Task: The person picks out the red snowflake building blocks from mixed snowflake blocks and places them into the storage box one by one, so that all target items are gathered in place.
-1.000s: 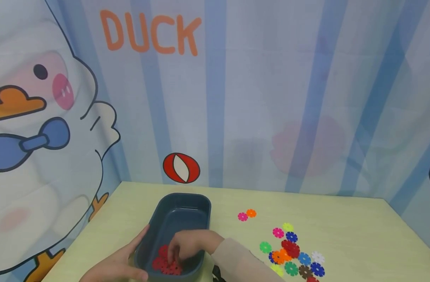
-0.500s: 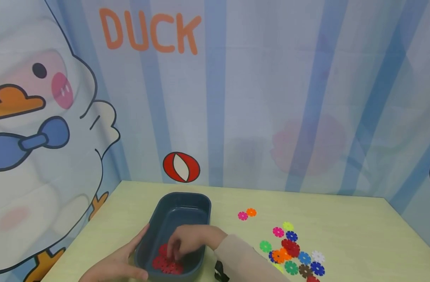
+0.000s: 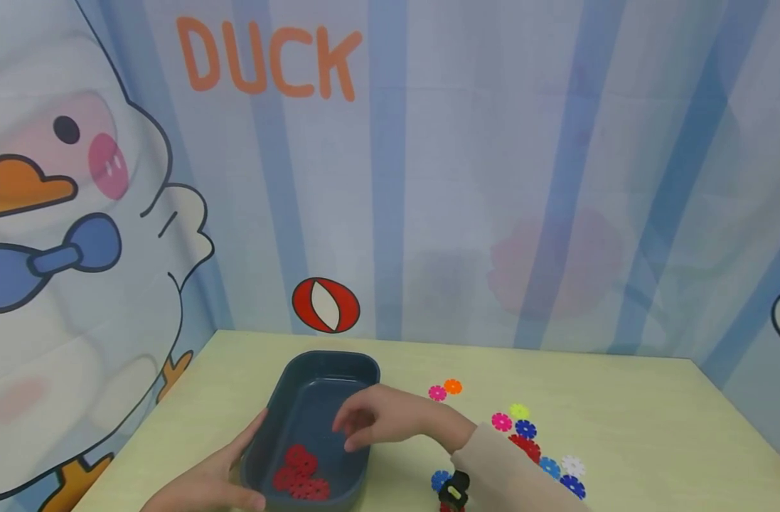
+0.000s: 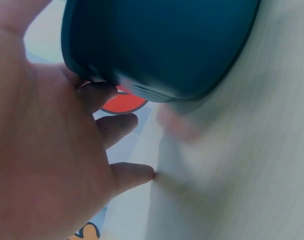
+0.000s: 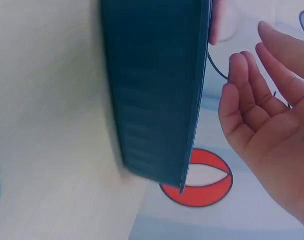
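A deep blue plastic tray (image 3: 316, 409) stands on the table, with several red notched plastic discs (image 3: 300, 473) in its near end. My left hand (image 3: 213, 476) holds the tray at its near left corner, thumb at the front rim and a finger along the left side. In the left wrist view, the left hand's lower fingers (image 4: 127, 175) spread below the tray wall. Over the tray's right rim is my right hand (image 3: 383, 419), its loosely bent fingers holding nothing. The right wrist view shows that right hand (image 5: 266, 105) beside the tray's side wall, thumb and fingers apart.
Right of the tray lie scattered notched discs: a pink one (image 3: 437, 392), an orange one (image 3: 453, 386), and a loose group with a white disc (image 3: 573, 466), partly hidden by the right sleeve (image 3: 517, 469). A striped duck-print curtain (image 3: 428, 178) hangs behind the table.
My right hand has lifted from the red discs and moved right to the tray's rim, its fingers loosening. The red discs stay in the tray; the left hand keeps its hold.
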Available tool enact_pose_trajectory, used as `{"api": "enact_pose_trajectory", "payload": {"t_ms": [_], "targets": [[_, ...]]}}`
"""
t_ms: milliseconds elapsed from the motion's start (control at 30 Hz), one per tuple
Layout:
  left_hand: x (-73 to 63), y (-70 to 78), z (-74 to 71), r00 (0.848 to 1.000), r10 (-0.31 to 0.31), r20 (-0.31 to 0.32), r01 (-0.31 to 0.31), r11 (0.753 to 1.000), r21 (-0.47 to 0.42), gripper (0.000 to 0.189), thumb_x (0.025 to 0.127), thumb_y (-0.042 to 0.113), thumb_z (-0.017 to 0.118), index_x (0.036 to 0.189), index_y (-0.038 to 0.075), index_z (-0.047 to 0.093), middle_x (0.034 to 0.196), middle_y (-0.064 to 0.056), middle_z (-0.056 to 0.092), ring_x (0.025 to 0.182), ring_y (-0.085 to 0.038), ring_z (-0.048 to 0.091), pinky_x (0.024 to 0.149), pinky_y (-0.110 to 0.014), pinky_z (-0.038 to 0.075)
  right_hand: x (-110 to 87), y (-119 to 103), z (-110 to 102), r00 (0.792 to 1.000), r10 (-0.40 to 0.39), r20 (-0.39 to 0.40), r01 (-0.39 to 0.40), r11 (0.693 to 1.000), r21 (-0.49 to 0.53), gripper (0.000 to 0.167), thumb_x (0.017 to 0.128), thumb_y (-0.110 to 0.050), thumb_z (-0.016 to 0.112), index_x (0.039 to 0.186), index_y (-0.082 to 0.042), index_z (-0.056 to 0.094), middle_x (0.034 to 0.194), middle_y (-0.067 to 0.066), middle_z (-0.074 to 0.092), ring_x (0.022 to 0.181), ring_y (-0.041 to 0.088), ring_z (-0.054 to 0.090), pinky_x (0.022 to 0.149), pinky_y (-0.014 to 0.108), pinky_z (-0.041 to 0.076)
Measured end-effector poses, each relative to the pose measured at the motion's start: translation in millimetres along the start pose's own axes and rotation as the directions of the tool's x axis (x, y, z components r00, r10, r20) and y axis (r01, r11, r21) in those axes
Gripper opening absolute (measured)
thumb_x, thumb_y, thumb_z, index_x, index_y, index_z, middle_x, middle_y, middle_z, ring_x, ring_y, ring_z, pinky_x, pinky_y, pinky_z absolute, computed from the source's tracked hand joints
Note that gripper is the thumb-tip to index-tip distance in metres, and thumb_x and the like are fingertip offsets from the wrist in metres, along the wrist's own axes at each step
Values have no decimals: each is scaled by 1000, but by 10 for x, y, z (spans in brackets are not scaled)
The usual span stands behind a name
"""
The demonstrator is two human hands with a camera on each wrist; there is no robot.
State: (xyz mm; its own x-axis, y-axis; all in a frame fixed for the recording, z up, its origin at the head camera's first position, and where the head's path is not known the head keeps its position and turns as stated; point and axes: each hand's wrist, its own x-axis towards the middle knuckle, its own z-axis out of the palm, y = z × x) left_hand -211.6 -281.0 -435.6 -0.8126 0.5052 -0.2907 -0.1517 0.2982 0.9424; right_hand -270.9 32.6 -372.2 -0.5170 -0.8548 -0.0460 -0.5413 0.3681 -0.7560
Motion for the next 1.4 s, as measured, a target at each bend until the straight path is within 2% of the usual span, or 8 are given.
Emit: {"api": "enact_pose_trajectory", "payload": {"t_ms": [400,600,733,900,967,1167,1233,1400], "targets": [[4,-5,4,1000,-22,-15,22,1000,-5,113,85,43,72,154,22,-15,157,-23,-17,140,-50,-15,105,-74,9,-599,316,-55,996,86,-38,-84,996,41,25,87,-10,71,111,-5,68,103,12,67,84,1,59,77,20,51],[4,-9,10,999,-28,-21,28,1000,-13,113,85,44,71,154,22,-15,158,-24,-16,140,-50,-14,105,-74,10,-842,465,-19,995,98,-4,-97,992,85,25,86,-7,71,111,-2,67,103,14,65,83,1,58,74,20,51],[10,-12,14,1000,-25,-15,25,999,-27,112,86,44,71,154,22,-15,158,-23,-15,141,-50,-13,106,-73,12,-968,557,41,994,110,25,-111,990,91,24,86,-7,72,110,-3,68,101,8,64,81,1,57,73,19,51],[13,-12,11,1000,-9,-13,9,1000,-5,113,85,45,71,154,21,-14,158,-23,-15,141,-50,-13,106,-73,11,-1065,649,128,980,201,14,-201,977,70,21,85,-10,74,105,-12,70,91,-6,61,79,4,54,73,18,49],[13,-12,7,1000,-6,-15,6,1000,4,113,85,46,72,154,21,-14,158,-23,-15,141,-50,-13,106,-73,10,-1076,861,181,975,221,15,-222,973,62,22,83,-13,76,104,-19,70,90,-9,60,79,4,53,72,19,48],[19,-22,2,1000,-6,-24,6,1000,18,113,85,46,71,155,21,-13,158,-23,-14,140,-50,-13,105,-74,11,-1056,1718,321,983,174,60,-175,984,15,24,82,-31,77,104,-34,68,92,-14,59,80,3,53,68,20,50],[19,-24,1,1000,-7,-27,8,1000,21,113,85,46,71,155,21,-13,158,-24,-13,140,-50,-13,105,-74,11,-1071,1655,320,984,171,57,-171,985,1,22,83,-32,77,103,-33,69,91,-13,59,79,4,53,68,20,50],[18,-23,1,1000,-8,-27,8,1000,20,113,85,46,71,155,21,-13,158,-24,-13,140,-51,-13,105,-74,11,-1135,1197,262,984,173,40,-170,983,-71,15,86,-27,74,100,-29,70,86,-15,55,76,0,51,67,17,48]]}}
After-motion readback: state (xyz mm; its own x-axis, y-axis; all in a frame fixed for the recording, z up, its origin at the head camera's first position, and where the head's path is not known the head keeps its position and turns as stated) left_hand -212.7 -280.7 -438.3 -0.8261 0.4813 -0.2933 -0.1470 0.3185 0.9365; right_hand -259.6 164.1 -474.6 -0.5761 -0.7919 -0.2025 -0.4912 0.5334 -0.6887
